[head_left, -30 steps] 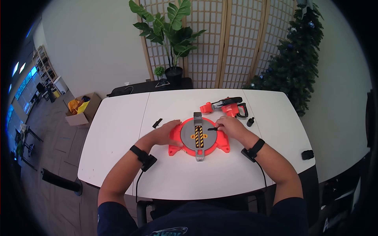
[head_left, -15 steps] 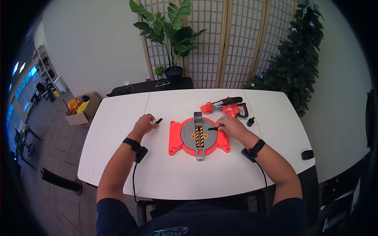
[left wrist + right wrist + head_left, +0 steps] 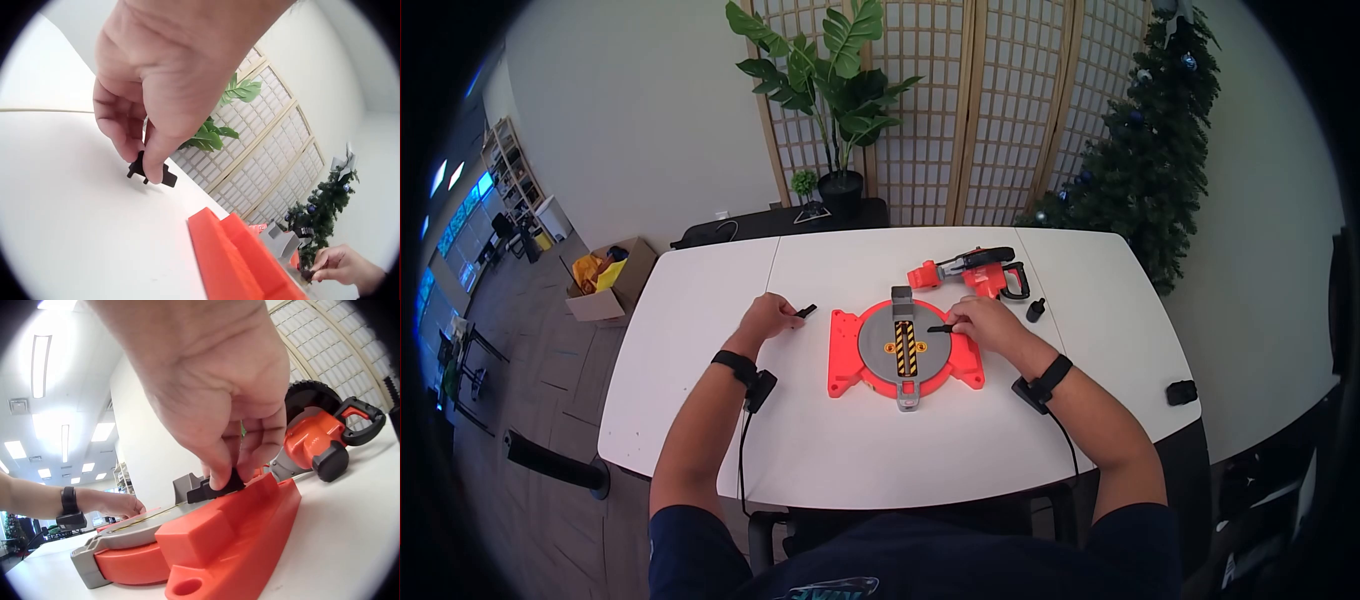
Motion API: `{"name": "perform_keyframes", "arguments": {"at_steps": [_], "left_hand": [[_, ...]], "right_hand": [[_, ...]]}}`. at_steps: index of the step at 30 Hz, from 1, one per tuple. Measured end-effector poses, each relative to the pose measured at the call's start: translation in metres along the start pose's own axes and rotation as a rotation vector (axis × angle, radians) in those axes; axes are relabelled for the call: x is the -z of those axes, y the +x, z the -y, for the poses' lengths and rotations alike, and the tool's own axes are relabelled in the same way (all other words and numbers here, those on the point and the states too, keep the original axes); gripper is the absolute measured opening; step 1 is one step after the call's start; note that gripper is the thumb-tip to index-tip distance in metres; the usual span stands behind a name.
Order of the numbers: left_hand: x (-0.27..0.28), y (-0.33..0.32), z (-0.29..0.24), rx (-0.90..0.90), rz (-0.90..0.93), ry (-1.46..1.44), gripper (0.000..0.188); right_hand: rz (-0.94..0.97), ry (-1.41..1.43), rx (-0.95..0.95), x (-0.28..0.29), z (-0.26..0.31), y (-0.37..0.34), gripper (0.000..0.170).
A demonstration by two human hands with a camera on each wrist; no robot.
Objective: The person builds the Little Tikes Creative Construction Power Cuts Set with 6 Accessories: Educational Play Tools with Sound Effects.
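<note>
The left hand (image 3: 771, 315) pinches a black clip (image 3: 139, 166) whose short pegs (image 3: 145, 181) show only from the left wrist. The right hand (image 3: 988, 324) pinches a black piece (image 3: 940, 328) at the red base (image 3: 846, 350) (mid-table, gray disc (image 3: 875, 345) on top), the red saw (image 3: 985, 280) lying nearer the table's (image 3: 830, 455) far edge.

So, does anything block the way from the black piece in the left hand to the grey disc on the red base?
Nothing loose shows between the black piece and the grey disc: just tabletop, then the base's red side, which the left hand would probably have to clear.
</note>
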State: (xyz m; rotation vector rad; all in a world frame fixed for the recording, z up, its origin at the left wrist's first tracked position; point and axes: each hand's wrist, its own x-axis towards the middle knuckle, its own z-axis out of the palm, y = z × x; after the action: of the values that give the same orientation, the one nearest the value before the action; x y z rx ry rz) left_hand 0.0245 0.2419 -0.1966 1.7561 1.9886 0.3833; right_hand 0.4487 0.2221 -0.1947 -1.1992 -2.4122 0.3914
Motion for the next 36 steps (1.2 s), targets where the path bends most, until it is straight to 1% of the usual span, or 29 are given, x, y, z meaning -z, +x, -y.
{"name": "perform_keyframes", "arguments": {"at_steps": [1, 2, 4, 5, 7, 8, 10, 15, 19, 26, 28, 36], "left_hand": [[0.004, -0.001, -0.002, 0.014, 0.053, -0.065, 0.023], [0.006, -0.002, -0.005, 0.014, 0.052, -0.065, 0.023], [0.009, -0.004, -0.012, -0.009, 0.117, -0.202, 0.020], [0.009, -0.005, -0.015, -0.010, 0.116, -0.201, 0.020], [0.010, -0.009, -0.022, -0.098, 0.183, -0.381, 0.021], [0.010, -0.010, -0.026, -0.097, 0.183, -0.381, 0.021], [0.011, -0.013, -0.036, -0.154, 0.253, -0.463, 0.021], [0.007, -0.023, -0.060, -0.225, 0.287, -0.411, 0.019], [-0.002, -0.021, -0.063, -0.280, 0.273, -0.316, 0.015], [-0.008, -0.032, -0.073, -0.266, 0.255, -0.255, 0.018], [-0.009, -0.035, -0.075, -0.300, 0.232, -0.193, 0.018], [-0.009, -0.045, -0.085, -0.354, 0.185, -0.121, 0.018]], "right_hand": [[-0.003, 0.000, 0.001, 0.000, 0.001, 0.000, 0.014], [-0.004, 0.000, 0.001, 0.001, 0.001, 0.000, 0.014], [0.010, -0.001, -0.005, 0.002, 0.002, 0.000, 0.013], [0.009, -0.001, -0.005, 0.002, 0.002, 0.000, 0.013], [0.010, -0.001, -0.010, 0.003, 0.003, 0.000, 0.013], [0.011, -0.001, -0.009, 0.003, 0.004, 0.000, 0.013], [0.016, 0.020, -0.032, 0.004, 0.005, 0.000, 0.013], [0.014, 0.015, -0.024, 0.002, 0.003, 0.000, 0.014], [0.011, 0.023, -0.030, 0.001, 0.002, 0.000, 0.014], [0.004, 0.041, -0.018, 0.001, 0.001, 0.000, 0.011], [0.022, 0.025, -0.025, 0.002, 0.002, 0.000, 0.013], [0.038, 0.031, -0.036, 0.004, 0.004, 0.000, 0.013]]}}
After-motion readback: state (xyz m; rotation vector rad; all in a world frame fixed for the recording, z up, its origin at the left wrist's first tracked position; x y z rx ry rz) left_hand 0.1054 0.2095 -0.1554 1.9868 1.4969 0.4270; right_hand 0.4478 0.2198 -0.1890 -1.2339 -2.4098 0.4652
